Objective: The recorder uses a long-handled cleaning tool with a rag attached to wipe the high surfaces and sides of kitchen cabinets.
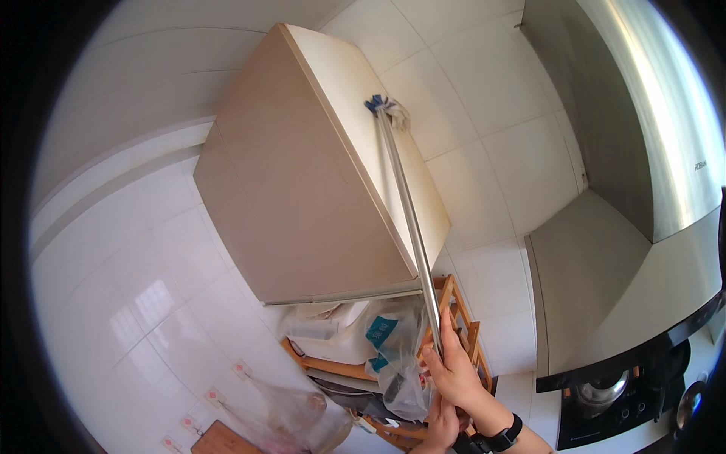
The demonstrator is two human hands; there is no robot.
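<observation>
A metal pole [409, 213] rises steeply from my hands, with a blue and whitish cloth [388, 109] at its far end. That cloth rests against the pale side panel [340, 85] of a wall cabinet, close to the tiled wall. My right hand [452, 369], with a black watch [505, 434] on its wrist, is closed around the pole, index finger stretched along it. Just below is my left hand [443, 423], curled around the pole's lower part, which the hands mostly hide. The cabinet's beige front [306, 187] faces left of the pole.
A stainless range hood [595, 295] hangs at the right above a gas hob [624, 408] with a metal pot [602, 391]. Under the cabinet, a wooden rack [473, 340] holds a white appliance [340, 340] and plastic bags [397, 363]. A wooden board [221, 440] hangs at lower left.
</observation>
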